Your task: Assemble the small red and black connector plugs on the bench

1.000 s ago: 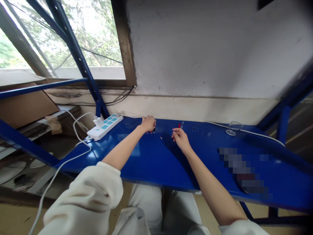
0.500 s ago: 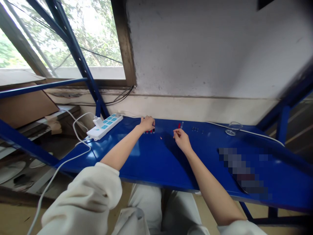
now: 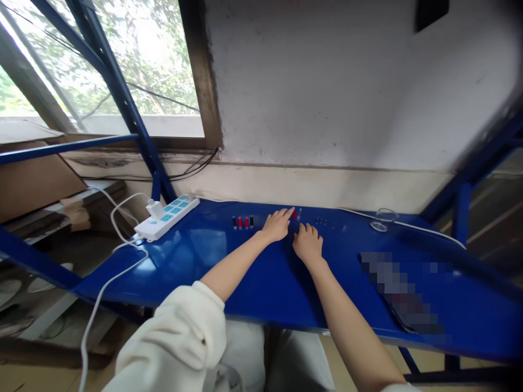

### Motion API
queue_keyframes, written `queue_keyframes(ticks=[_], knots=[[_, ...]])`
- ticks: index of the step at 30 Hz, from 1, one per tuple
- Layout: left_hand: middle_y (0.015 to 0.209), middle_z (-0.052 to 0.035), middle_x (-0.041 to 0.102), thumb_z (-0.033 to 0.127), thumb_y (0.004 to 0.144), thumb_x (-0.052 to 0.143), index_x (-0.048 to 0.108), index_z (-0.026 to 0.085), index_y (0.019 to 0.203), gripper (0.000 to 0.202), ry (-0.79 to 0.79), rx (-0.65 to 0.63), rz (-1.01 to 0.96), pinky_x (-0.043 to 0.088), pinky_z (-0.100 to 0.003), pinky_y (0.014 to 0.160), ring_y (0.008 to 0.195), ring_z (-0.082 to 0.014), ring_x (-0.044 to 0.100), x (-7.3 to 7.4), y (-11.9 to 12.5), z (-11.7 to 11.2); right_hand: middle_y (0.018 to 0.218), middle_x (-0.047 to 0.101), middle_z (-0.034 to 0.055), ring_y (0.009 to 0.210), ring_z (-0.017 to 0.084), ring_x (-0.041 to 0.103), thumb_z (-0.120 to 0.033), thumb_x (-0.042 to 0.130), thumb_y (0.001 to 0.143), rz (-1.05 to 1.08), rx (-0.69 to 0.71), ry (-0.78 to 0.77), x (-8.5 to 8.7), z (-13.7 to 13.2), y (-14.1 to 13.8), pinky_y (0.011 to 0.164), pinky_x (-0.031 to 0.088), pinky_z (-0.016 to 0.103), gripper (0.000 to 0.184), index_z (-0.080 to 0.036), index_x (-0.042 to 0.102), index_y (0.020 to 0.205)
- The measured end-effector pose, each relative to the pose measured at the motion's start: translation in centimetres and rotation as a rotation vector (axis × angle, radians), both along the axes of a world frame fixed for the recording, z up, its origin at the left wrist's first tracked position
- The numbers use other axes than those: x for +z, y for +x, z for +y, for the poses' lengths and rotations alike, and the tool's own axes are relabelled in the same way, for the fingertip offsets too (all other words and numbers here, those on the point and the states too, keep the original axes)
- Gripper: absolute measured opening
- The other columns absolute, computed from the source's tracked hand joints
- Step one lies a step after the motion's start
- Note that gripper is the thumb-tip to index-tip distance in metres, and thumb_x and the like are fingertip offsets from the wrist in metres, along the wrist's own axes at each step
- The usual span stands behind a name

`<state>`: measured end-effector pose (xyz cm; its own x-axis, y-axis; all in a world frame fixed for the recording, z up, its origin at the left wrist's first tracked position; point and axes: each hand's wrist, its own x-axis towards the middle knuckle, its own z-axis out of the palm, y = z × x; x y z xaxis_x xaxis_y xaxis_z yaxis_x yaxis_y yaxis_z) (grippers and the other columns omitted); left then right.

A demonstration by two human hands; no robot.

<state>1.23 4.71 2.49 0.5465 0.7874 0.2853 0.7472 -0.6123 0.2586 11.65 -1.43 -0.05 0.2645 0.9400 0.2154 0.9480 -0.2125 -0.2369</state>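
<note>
My left hand (image 3: 277,225) is stretched over the blue table with its fingers extended and its fingertips at a small red cylinder (image 3: 295,215). Whether they touch it I cannot tell. Beside that cylinder stands a clear slim tube (image 3: 299,213). Just in front of these two, my right hand (image 3: 308,243) hovers or rests palm down, fingers spread, with nothing seen in it. To the left, several small black-topped and red-topped cylinders (image 3: 240,222) stand in a short row, apart from both hands.
A white power strip (image 3: 166,216) with a plug lies at the table's left. Several tiny clear pieces (image 3: 321,220) and a clear glass cup (image 3: 384,220) are toward the back right. A dark blurred-out object (image 3: 398,291) lies at the right front. A white cable (image 3: 429,227) runs along the back.
My left hand has moved right, from the row of cylinders to the red cylinder, uncovering the row. My right hand has opened its fingers and drawn slightly nearer to me.
</note>
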Motion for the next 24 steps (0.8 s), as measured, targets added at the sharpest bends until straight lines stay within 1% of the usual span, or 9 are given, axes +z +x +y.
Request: queue_keyframes(ticks=[2, 5, 8, 11, 14, 17, 20, 24], knots=[[0.135, -0.0077, 0.037, 0.022, 0.087, 0.027, 0.017, 0.025, 0.138, 0.052, -0.048, 0.018, 0.010, 0.035, -0.042, 0.089, 0.116, -0.0252, 0.039, -0.9, 1.1, 0.6, 0.135, 0.035, 0.0166, 0.125, 0.028, 0.026, -0.020, 0.030, 0.084, -0.005, 0.004, -0.014, 0.0, 0.1, 0.1, 0.094, 0.026, 0.047, 0.047, -0.010, 0.038, 0.129], [0.136, -0.0087, 0.035, 0.023, 0.087, 0.026, 0.014, 0.026, 0.139, 0.053, -0.081, 0.068, 0.009, 0.034, -0.044, 0.089, 0.117, -0.0262, 0.038, -1.6, 2.3, 1.4, 0.136, 0.034, 0.0151, 0.126, 0.028, 0.025, -0.017, 0.031, 0.083, -0.017, 0.026, -0.036, 0.0, 0.0, 0.1, 0.095, 0.025, 0.049, 0.048, -0.012, 0.038, 0.130], [0.136, -0.0090, 0.035, 0.023, 0.087, 0.027, 0.018, 0.027, 0.138, 0.051, -0.103, 0.104, 0.038, 0.032, -0.046, 0.091, 0.120, -0.0272, 0.034, -2.1, 3.0, 1.9, 0.136, 0.035, 0.0139, 0.126, 0.028, 0.025, -0.016, 0.032, 0.081, -0.021, 0.038, -0.062, 0.2, -0.1, 0.1, 0.095, 0.025, 0.049, 0.048, -0.012, 0.040, 0.129], [0.130, -0.0100, 0.043, 0.023, 0.087, 0.029, 0.024, 0.025, 0.136, 0.049, -0.067, 0.116, 0.046, 0.032, -0.045, 0.090, 0.116, -0.0262, 0.039, -2.5, 3.3, 2.1, 0.136, 0.036, 0.0138, 0.125, 0.028, 0.026, -0.014, 0.032, 0.081, -0.018, 0.037, -0.071, 0.3, -0.2, 0.0, 0.096, 0.025, 0.050, 0.048, -0.012, 0.040, 0.128], [0.117, -0.0114, 0.052, 0.020, 0.087, 0.032, 0.038, 0.020, 0.127, 0.040, 0.017, 0.142, -0.009, 0.033, -0.041, 0.089, 0.109, -0.0243, 0.045, -2.4, 3.3, 2.2, 0.136, 0.035, 0.0145, 0.126, 0.028, 0.025, -0.015, 0.031, 0.081, -0.019, 0.039, -0.069, 0.4, -0.1, 0.0, 0.096, 0.025, 0.050, 0.048, -0.012, 0.040, 0.129], [0.102, -0.0115, 0.060, 0.020, 0.086, 0.037, 0.053, 0.017, 0.107, 0.026, 0.025, 0.167, -0.053, 0.037, -0.037, 0.084, 0.098, -0.0230, 0.053, -1.9, 3.0, 2.2, 0.137, 0.033, 0.0152, 0.126, 0.028, 0.025, -0.018, 0.032, 0.082, -0.018, 0.042, -0.067, 0.3, -0.1, 0.0, 0.096, 0.024, 0.051, 0.048, -0.012, 0.039, 0.129], [0.093, -0.0099, 0.062, 0.020, 0.085, 0.040, 0.056, 0.017, 0.096, 0.019, -0.009, 0.194, -0.121, 0.041, -0.034, 0.076, 0.087, -0.0213, 0.058, -1.4, 2.2, 1.9, 0.138, 0.031, 0.0148, 0.127, 0.028, 0.023, -0.021, 0.031, 0.084, -0.012, 0.024, -0.050, 0.0, 0.0, 0.1, 0.096, 0.021, 0.053, 0.047, -0.012, 0.038, 0.130], [0.085, -0.0056, 0.064, 0.019, 0.080, 0.048, 0.057, 0.019, 0.090, 0.013, -0.004, 0.201, -0.354, 0.044, -0.030, 0.069, 0.079, -0.0183, 0.059, -0.9, 0.4, 0.5, 0.139, 0.029, 0.0146, 0.127, 0.029, 0.021, -0.031, 0.029, 0.087, 0.005, 0.002, -0.015, -0.6, 0.5, 0.1, 0.097, 0.017, 0.056, 0.049, -0.014, 0.036, 0.132]])
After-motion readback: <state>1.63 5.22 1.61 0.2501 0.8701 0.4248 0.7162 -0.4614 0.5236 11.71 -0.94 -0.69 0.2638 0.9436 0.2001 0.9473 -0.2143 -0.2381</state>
